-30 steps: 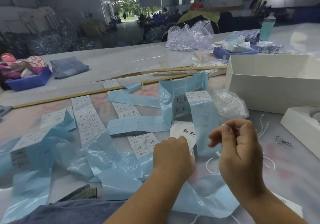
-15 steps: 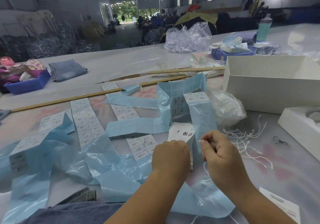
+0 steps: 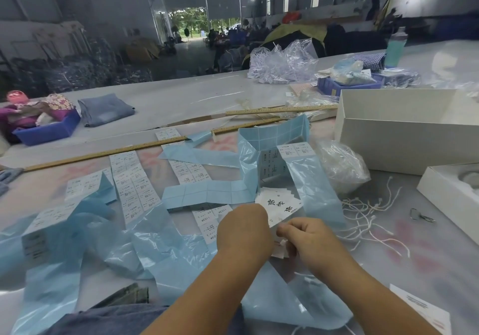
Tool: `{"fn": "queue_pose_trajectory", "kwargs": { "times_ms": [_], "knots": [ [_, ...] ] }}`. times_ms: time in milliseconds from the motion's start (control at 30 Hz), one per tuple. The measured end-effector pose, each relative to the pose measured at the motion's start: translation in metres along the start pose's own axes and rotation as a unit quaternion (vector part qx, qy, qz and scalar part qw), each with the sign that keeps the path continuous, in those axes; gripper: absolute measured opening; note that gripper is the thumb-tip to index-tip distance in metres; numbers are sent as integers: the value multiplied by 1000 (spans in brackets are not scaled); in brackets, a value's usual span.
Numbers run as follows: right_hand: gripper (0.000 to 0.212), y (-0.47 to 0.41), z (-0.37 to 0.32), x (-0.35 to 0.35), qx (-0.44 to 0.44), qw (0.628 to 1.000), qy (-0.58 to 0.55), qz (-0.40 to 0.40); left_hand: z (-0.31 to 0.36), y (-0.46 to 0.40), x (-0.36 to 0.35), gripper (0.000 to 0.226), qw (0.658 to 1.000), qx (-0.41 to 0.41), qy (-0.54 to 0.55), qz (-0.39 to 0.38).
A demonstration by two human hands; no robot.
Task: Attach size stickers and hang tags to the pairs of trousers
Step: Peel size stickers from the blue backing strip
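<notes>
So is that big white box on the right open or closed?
Open. The white box has no lid on top; its inner walls show. What is inside cannot be seen.

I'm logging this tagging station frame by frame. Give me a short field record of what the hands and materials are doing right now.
left hand: grips a stack of white hang tags
right hand: pinches something small at the tags' lower edge; too hidden to name
loose strings: on the table, right of the hands
sticker sheets: spread on blue backing, left of the hands
trousers: denim at the near edge
</notes>
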State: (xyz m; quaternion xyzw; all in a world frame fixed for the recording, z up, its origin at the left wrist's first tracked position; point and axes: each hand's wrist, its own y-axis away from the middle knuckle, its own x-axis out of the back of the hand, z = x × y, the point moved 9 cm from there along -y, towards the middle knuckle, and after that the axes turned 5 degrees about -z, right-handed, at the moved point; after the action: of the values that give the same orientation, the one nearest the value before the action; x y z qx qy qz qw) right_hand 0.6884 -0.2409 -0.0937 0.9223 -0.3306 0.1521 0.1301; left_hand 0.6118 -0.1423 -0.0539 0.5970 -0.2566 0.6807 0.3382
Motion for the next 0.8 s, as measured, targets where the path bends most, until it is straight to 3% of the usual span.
{"fn": "queue_pose_trajectory", "kwargs": {
  "times_ms": [167,267,433,533,667,800],
  "knots": [
    [41,-7,2,-12,-53,996,-67,-4,-4,5,6,10,1000,3,13,5],
    [29,-9,-2,-17,-62,997,-41,0,-5,12,10,11,1000,5,30,8],
    [27,-6,-14,-25,-57,996,-64,-11,-8,29,26,3,999,-7,22,48],
    [28,-2,-20,-24,-44,997,-60,1,-8,34,30,25,997,-23,37,69],
    [35,0,-17,-11,-54,994,-81,42,-10,28,15,43,981,-32,189,8],
    [45,4,0,-3,-95,993,-69,31,-11,29,-16,42,914,-34,397,-75]
  ]
}}
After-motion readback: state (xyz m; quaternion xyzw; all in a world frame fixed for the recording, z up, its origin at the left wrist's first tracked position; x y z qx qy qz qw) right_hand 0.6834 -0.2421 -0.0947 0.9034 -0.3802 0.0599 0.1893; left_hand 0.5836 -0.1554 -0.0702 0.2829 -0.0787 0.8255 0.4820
